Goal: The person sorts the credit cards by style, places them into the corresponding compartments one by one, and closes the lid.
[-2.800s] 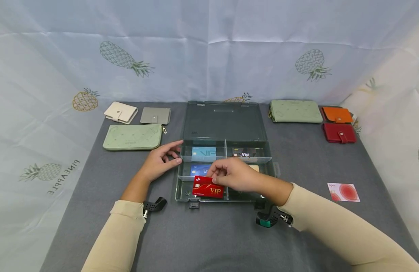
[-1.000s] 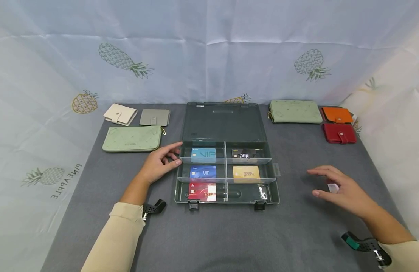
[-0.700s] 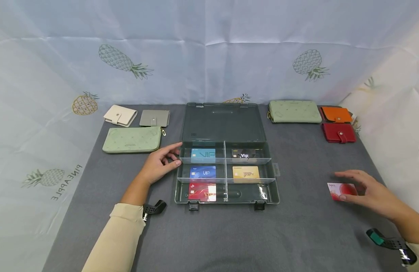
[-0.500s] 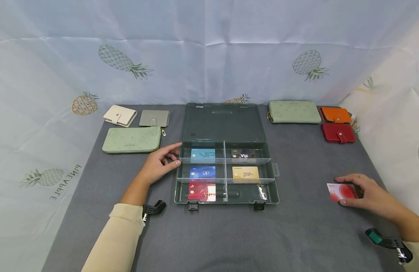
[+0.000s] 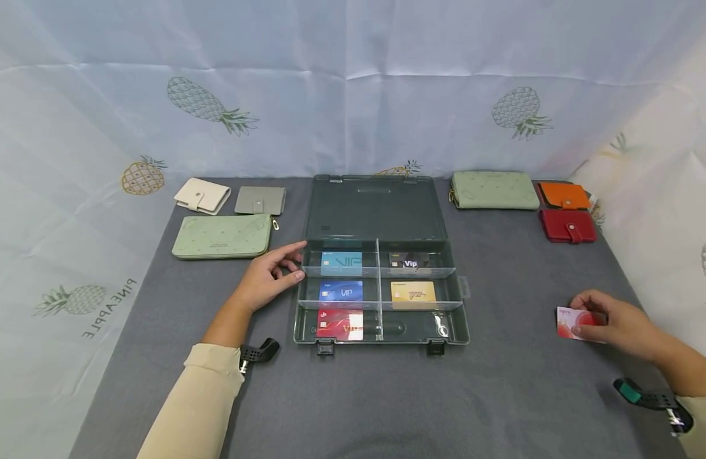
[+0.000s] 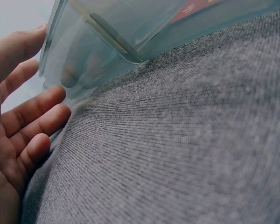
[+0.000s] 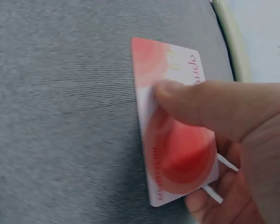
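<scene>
My right hand (image 5: 622, 326) pinches a pink and white card (image 7: 177, 140) with red circles, thumb on its printed face and fingers behind it, at the right of the grey table. White strips show among the fingers below it in the right wrist view. My left hand (image 5: 268, 280) stays beside the lidded plastic box (image 5: 424, 333), fingers loosely bent, its index fingertip and thumb at the box's left wall. The lid (image 5: 381, 207) lies back. In its compartments lie a light blue card (image 5: 337, 260), a black card (image 5: 407, 259), a blue card (image 5: 337, 291), a gold card (image 5: 413, 291) and a red card (image 5: 337, 323).
At the back left lie a cream wallet (image 5: 206, 194), a grey wallet (image 5: 261, 199) and a long green wallet (image 5: 221, 236). Another green wallet (image 5: 495, 190), an orange wallet (image 5: 565, 193) and a red wallet (image 5: 566, 224) lie back right. A pineapple-print curtain (image 5: 284, 121) borders the table.
The right hand has put the red card in the box's front left compartment, moved right and picked up the pink card, now tilted in its pinch. The left hand has stayed by the box.
</scene>
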The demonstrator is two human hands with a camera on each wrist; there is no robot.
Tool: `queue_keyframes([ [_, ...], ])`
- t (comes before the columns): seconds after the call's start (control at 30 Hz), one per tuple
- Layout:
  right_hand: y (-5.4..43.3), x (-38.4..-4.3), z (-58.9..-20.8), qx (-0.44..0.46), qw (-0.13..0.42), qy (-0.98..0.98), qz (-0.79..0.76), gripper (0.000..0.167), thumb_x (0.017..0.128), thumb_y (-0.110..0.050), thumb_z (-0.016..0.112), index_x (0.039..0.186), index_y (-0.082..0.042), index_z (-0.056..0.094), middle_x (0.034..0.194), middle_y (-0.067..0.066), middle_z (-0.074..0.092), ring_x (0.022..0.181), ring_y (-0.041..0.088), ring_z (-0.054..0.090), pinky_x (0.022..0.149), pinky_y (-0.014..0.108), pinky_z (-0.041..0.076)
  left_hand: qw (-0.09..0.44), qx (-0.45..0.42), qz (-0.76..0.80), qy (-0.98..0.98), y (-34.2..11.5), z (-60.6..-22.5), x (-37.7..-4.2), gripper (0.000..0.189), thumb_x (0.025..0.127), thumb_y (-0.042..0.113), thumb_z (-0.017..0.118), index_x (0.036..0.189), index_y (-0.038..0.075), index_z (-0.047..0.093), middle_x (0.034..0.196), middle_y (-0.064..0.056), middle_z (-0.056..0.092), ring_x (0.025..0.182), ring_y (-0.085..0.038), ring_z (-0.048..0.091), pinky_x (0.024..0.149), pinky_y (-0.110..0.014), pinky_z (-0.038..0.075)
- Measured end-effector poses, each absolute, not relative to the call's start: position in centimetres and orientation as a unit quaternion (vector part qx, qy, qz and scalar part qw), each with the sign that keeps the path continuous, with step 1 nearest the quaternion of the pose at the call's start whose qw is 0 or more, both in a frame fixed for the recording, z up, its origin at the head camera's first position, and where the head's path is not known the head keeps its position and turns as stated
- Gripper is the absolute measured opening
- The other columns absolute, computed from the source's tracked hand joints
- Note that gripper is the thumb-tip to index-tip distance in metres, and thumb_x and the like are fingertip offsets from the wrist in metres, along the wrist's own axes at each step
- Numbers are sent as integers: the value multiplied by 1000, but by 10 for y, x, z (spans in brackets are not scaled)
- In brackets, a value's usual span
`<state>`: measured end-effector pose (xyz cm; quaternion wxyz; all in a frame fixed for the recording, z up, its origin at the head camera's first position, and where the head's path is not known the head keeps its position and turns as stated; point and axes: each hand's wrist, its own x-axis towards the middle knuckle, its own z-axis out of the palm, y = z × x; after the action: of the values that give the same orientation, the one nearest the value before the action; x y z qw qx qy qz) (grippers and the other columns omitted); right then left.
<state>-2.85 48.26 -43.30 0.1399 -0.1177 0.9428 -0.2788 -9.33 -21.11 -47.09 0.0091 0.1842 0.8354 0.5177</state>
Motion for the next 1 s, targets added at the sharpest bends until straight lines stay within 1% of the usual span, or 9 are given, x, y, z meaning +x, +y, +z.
queue_keyframes([
  [0.1,483,-33,-428,-131,151,934,-297,27,94,2,77,115,-7,63,95,-7,64,83,4,55,64,24,44,3,188,520,833,-212,-473,-93,59,94,6,80,151,7,62,121,-16,72,95,-21,67,71,-24,49],
  [0.2,479,-39,-420,-141,165,923,-319,21,98,4,71,116,-5,65,96,-2,65,86,6,57,66,23,48,1,188,518,834,-212,-474,-93,59,94,6,80,150,7,62,120,-16,73,95,-19,67,70,-24,48],
  [0.37,458,-50,-400,-144,182,906,-354,19,102,1,68,120,-7,67,101,0,63,93,10,58,71,25,51,3,186,512,838,-212,-472,-93,59,95,8,80,151,7,61,120,-15,72,95,-17,67,71,-24,49],
  [0.5,432,-58,-386,-148,199,893,-375,19,104,-1,65,121,-8,66,102,-1,63,94,14,60,71,28,54,8,185,508,841,-212,-472,-94,60,95,10,80,152,10,61,121,-13,72,96,-17,67,72,-24,49],
  [0.6,408,-64,-377,-150,216,883,-389,17,105,-2,65,120,-8,66,103,2,64,94,17,60,73,28,55,10,185,507,842,-212,-473,-95,60,95,11,80,152,11,61,121,-13,72,96,-18,67,72,-24,50],
  [0.77,365,-71,-364,-151,245,867,-407,13,105,-9,69,118,-7,67,104,9,65,93,20,62,74,30,56,13,184,505,843,-212,-473,-95,60,96,13,80,153,12,61,122,-12,72,96,-16,66,72,-24,50],
  [0.9,329,-74,-358,-156,266,851,-425,13,103,-9,71,116,-8,69,102,10,67,91,23,63,73,32,57,10,182,507,842,-211,-472,-95,61,95,12,81,152,11,62,121,-12,72,96,-16,66,72,-24,49],
  [1.0,304,-77,-357,-171,291,827,-449,13,102,-6,71,115,-5,70,102,13,67,89,24,63,73,33,56,8,180,512,840,-211,-471,-95,60,94,10,81,151,11,62,121,-13,73,96,-18,67,71,-24,49],
])
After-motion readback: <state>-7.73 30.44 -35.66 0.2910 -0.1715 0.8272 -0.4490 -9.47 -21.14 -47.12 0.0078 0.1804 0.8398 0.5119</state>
